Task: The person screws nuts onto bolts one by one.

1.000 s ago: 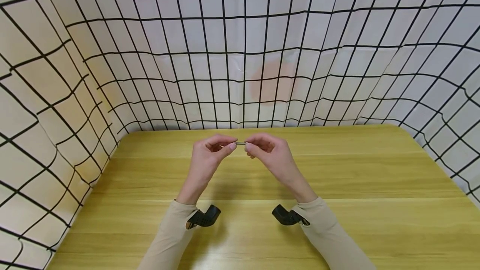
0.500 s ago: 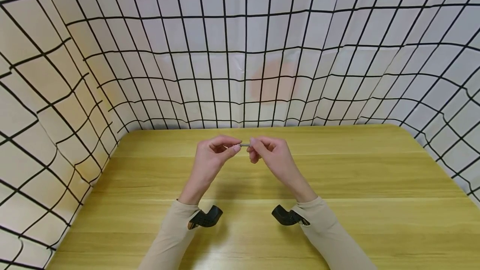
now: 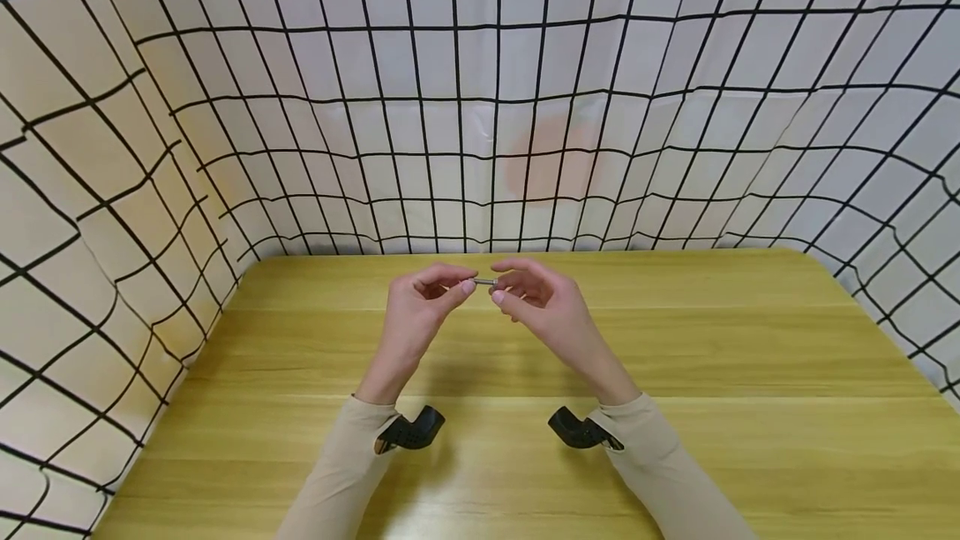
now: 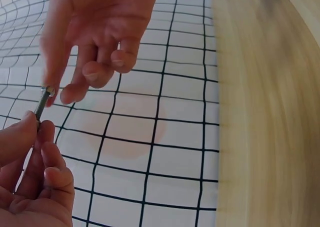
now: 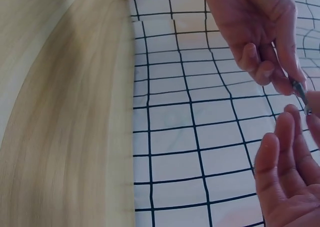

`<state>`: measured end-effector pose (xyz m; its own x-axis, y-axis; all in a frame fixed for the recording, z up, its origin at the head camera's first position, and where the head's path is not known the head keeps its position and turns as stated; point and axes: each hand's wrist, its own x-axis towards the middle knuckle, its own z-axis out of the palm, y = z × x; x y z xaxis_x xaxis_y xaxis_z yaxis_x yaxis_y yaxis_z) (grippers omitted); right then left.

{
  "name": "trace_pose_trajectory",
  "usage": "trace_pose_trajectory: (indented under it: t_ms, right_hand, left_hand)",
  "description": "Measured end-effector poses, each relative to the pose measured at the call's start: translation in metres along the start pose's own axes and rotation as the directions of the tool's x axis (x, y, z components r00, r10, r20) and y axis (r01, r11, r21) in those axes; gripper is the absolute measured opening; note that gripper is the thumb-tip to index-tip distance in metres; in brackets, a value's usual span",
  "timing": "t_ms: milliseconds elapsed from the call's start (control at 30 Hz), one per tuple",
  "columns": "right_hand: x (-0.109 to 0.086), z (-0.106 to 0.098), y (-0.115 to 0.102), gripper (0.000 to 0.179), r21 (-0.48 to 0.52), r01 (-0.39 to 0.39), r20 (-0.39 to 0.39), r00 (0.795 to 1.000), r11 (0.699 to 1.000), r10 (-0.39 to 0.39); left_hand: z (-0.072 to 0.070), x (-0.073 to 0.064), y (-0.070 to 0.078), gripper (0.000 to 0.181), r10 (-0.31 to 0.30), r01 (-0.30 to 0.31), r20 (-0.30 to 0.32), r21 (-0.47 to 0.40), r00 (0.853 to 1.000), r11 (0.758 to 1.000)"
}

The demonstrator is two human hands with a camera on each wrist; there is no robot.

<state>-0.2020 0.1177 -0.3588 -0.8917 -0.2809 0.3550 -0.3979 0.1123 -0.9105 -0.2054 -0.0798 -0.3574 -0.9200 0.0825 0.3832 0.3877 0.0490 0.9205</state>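
Note:
A small metal bolt (image 3: pixel 486 282) is held level above the far part of the table. My left hand (image 3: pixel 416 307) pinches its left end between thumb and fingertips. The bolt's wider silver end (image 4: pixel 48 91) points toward my right hand (image 3: pixel 546 298). That hand's index finger and thumb are spread apart around this end, with fingertips right beside it. In the right wrist view the bolt (image 5: pixel 300 93) shows between the two hands, its far tip partly covered by the right hand at the picture's edge. The left fingers hide the bolt's other end.
Beneath the hands lies a wooden table (image 3: pixel 712 357). A white cloth with a black grid (image 3: pixel 420 132) rises behind it and along both sides. Black wrist mounts (image 3: pixel 411 429) stick out from the beige sleeves (image 3: pixel 333 473).
Half a second ago the right fingertips overlapped the bolt's right end; now its index finger and thumb have parted around it. The left hand has shifted slightly left and up with the bolt.

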Motion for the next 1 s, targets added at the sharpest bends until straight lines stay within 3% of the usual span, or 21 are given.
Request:
trace_pose_trajectory:
  t_ms: [267,433,600,733,833,1000]
  right_hand:
    - [-0.006,0.005,-0.025,0.014,0.016,0.032,-0.049,0.998,0.999,-0.031]
    - [-0.005,0.004,-0.025,0.014,0.020,0.024,-0.046,0.999,0.999,-0.024]
    - [-0.005,0.003,-0.023,0.009,0.033,0.030,-0.035,0.999,0.999,-0.029]
    - [-0.005,0.002,-0.021,0.011,0.060,0.016,-0.036,0.999,0.998,-0.014]
    - [-0.002,0.001,-0.008,0.016,0.080,0.010,-0.041,0.999,0.997,-0.007]
    - [0.001,-0.001,0.010,0.024,0.080,-0.006,-0.042,0.999,0.997,0.010]
  left_hand:
    - [0.001,0.001,0.002,0.013,-0.026,0.026,0.010,-0.020,1.000,0.999]
    - [0.002,0.000,0.007,0.013,-0.038,0.039,0.026,-0.027,0.999,0.999]
    - [0.001,-0.002,0.005,0.013,-0.022,0.024,0.048,-0.042,0.999,0.999]
    - [0.003,-0.005,0.014,0.012,-0.006,0.010,0.065,-0.050,0.998,0.999]
    - [0.005,-0.008,0.024,0.012,-0.009,0.012,0.076,-0.046,0.997,0.999]
    - [0.007,-0.004,0.007,0.012,0.010,-0.008,0.075,-0.038,0.997,0.999]
